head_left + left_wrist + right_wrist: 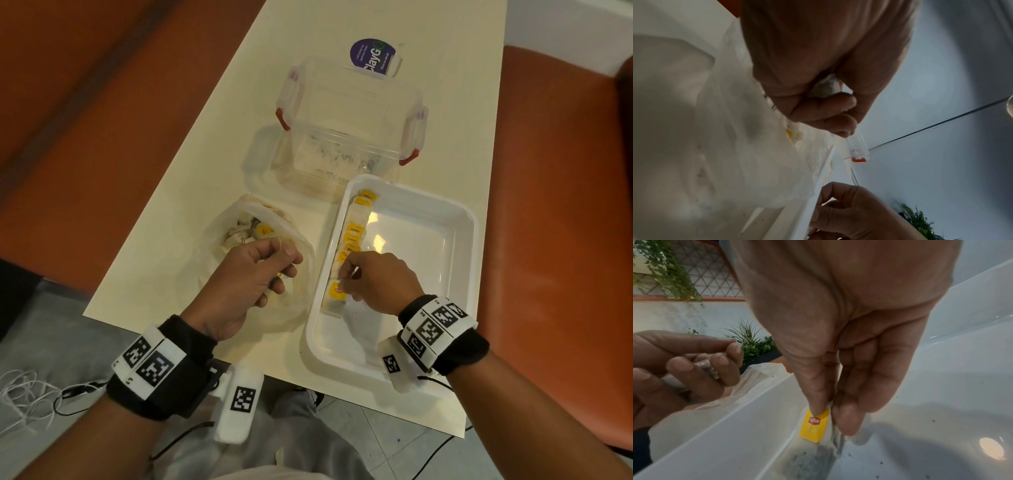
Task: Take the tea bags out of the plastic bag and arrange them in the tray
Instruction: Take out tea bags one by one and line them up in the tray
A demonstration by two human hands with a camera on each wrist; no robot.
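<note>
The right hand [376, 277] is lowered inside the white tray [459, 246], where a tea bag [830, 434] with a yellow tag [813, 425] is pinched between thumb and fingertips against the tray's left wall. A row of tea bags [354, 233] is lined along that same wall, beyond the hand. Left of the tray, a bunch of tea bags [826, 87] is gripped in the curled left hand [250, 277] over the open plastic bag [219, 236]. Beyond the tray stands a clear lidded container [346, 116].
</note>
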